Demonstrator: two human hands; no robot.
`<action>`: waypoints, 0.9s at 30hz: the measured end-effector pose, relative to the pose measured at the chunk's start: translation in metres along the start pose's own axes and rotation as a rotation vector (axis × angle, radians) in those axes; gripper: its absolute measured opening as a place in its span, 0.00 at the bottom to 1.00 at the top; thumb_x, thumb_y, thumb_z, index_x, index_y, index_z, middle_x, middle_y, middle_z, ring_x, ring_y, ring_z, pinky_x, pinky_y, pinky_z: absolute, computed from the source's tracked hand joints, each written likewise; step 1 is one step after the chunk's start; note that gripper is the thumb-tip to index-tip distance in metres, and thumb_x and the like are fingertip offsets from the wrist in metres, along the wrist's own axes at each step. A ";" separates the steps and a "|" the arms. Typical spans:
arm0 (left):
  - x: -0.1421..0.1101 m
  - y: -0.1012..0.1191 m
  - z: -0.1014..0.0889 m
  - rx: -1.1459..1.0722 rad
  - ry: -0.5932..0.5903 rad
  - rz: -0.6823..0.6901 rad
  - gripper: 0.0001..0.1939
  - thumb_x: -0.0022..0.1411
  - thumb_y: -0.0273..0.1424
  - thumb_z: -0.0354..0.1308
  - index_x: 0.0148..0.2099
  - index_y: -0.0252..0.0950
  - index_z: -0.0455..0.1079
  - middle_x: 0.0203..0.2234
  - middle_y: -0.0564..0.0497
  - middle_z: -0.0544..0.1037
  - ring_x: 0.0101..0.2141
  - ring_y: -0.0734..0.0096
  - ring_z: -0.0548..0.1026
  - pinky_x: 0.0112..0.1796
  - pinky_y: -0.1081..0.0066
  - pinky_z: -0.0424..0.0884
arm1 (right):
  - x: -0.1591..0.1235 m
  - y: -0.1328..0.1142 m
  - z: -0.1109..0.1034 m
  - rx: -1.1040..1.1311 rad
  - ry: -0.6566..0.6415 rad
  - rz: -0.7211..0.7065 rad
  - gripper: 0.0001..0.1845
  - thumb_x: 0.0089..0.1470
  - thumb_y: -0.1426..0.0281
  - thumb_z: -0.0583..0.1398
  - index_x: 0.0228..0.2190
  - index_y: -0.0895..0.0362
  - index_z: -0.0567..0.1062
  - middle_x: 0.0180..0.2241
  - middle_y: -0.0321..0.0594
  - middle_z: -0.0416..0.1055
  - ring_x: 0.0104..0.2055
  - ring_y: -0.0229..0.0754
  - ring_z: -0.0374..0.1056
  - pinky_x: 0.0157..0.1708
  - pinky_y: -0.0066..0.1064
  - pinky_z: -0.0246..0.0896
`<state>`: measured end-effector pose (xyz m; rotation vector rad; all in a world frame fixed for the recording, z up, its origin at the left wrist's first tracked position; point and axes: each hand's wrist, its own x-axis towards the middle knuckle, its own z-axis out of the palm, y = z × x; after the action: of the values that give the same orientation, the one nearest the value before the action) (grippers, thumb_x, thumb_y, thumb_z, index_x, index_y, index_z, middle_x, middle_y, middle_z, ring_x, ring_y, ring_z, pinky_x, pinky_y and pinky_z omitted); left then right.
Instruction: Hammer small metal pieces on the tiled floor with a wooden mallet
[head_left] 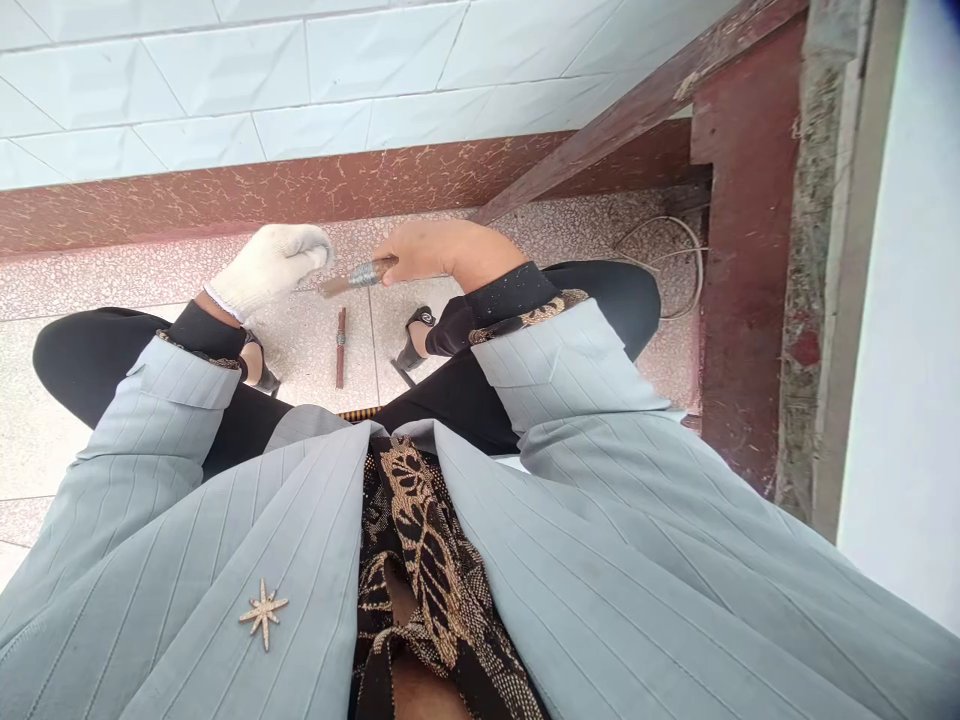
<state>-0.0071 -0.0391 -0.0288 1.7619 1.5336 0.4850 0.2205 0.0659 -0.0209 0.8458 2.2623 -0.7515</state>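
Note:
My right hand, bare, is closed around one end of a short brown wooden stick wrapped with wire. The silvery windings circle its middle, and its flatter, paler end points left toward my other hand. My left hand wears a white knit glove. Its fingers are pinched together just beyond that pale end, apart from it as far as I can see; whether something thin is between them is too small to make out. A second reddish-brown stick with wire around its middle lies on the floor between my feet.
A tiled wall with a red-brown base strip runs in front. On the right stand a slanted wooden bar and a dark red board. A pale cable loop lies beside my knee.

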 end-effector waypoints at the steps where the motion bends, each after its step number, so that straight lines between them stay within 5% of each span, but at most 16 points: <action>1: 0.001 -0.003 -0.001 0.009 0.020 -0.025 0.11 0.65 0.30 0.54 0.40 0.36 0.79 0.27 0.53 0.75 0.32 0.68 0.72 0.40 0.65 0.69 | -0.001 -0.001 -0.001 0.013 -0.051 -0.053 0.10 0.68 0.74 0.63 0.48 0.63 0.82 0.40 0.46 0.78 0.41 0.43 0.69 0.42 0.34 0.54; 4: 0.004 -0.008 -0.002 0.025 0.066 -0.069 0.09 0.67 0.29 0.55 0.39 0.36 0.77 0.26 0.54 0.74 0.34 0.69 0.72 0.41 0.66 0.68 | -0.007 0.001 -0.004 0.131 -0.198 -0.223 0.08 0.68 0.78 0.63 0.46 0.66 0.82 0.31 0.37 0.71 0.35 0.36 0.63 0.39 0.31 0.52; 7: 0.007 -0.011 -0.001 0.030 0.093 -0.117 0.08 0.68 0.27 0.55 0.37 0.36 0.76 0.25 0.54 0.73 0.31 0.72 0.70 0.38 0.65 0.65 | -0.020 0.006 -0.008 0.298 -0.239 -0.360 0.09 0.69 0.75 0.64 0.48 0.64 0.81 0.32 0.34 0.70 0.36 0.33 0.62 0.40 0.27 0.54; 11: 0.009 -0.011 0.004 0.019 0.067 -0.141 0.10 0.69 0.28 0.53 0.36 0.36 0.74 0.24 0.53 0.71 0.29 0.69 0.70 0.35 0.66 0.65 | -0.035 0.014 -0.012 0.721 0.201 -0.523 0.28 0.68 0.52 0.64 0.56 0.62 0.76 0.41 0.43 0.74 0.41 0.38 0.63 0.44 0.31 0.60; 14: 0.008 -0.010 0.009 -0.022 0.002 -0.044 0.11 0.68 0.31 0.52 0.38 0.37 0.76 0.24 0.53 0.71 0.31 0.67 0.74 0.38 0.66 0.70 | -0.033 0.018 -0.014 0.746 0.498 -0.327 0.50 0.68 0.33 0.48 0.66 0.62 0.71 0.43 0.54 0.75 0.50 0.49 0.64 0.47 0.38 0.60; 17: 0.004 -0.005 0.011 -0.001 -0.134 0.069 0.12 0.66 0.34 0.54 0.39 0.36 0.77 0.27 0.53 0.74 0.34 0.67 0.75 0.42 0.66 0.72 | -0.020 0.022 -0.013 0.673 0.526 -0.136 0.59 0.63 0.30 0.41 0.73 0.60 0.66 0.41 0.57 0.76 0.55 0.57 0.65 0.47 0.43 0.60; 20: 0.001 0.002 0.009 0.011 -0.224 0.113 0.12 0.65 0.35 0.55 0.39 0.36 0.78 0.28 0.54 0.77 0.35 0.67 0.76 0.44 0.67 0.73 | -0.009 0.024 -0.011 0.563 0.491 -0.033 0.47 0.65 0.35 0.47 0.72 0.47 0.69 0.40 0.54 0.77 0.52 0.59 0.66 0.44 0.44 0.60; 24: -0.004 0.007 0.001 -0.012 -0.157 0.136 0.11 0.64 0.33 0.54 0.38 0.36 0.78 0.30 0.53 0.78 0.35 0.68 0.76 0.43 0.67 0.73 | -0.006 0.018 -0.008 0.253 0.412 0.057 0.23 0.70 0.60 0.59 0.56 0.62 0.79 0.45 0.52 0.76 0.45 0.47 0.63 0.45 0.37 0.56; 27: -0.005 0.006 -0.004 -0.033 -0.002 0.066 0.10 0.63 0.29 0.54 0.37 0.36 0.77 0.28 0.53 0.77 0.31 0.70 0.73 0.38 0.69 0.71 | -0.005 0.013 -0.006 0.174 0.216 -0.013 0.11 0.66 0.71 0.62 0.46 0.64 0.81 0.41 0.46 0.75 0.39 0.40 0.61 0.41 0.34 0.51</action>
<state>-0.0071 -0.0426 -0.0208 1.7914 1.4619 0.5373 0.2306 0.0759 -0.0173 1.0380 2.4187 -0.9122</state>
